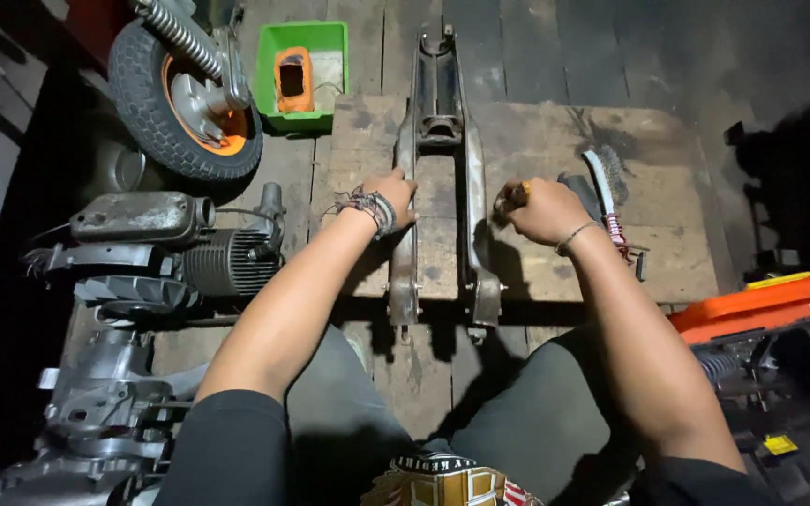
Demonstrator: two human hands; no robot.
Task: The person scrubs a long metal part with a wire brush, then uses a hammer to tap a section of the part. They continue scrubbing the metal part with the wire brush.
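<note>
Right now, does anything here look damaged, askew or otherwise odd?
Yes. The swingarm on the board looks rusty and worn. The left hand grips its left rail; the right hand holds a small tool against the right rail. Nothing looks spilled.

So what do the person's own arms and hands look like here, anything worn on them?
Both forearms are bare below short black sleeves. The left hand has no glove; its wrist carries a stack of dark braided and beaded bracelets with loose thread ends. The right hand is gloveless too, with one thin, pale cord bracelet at the wrist. No rings or watch can be made out.
</note>
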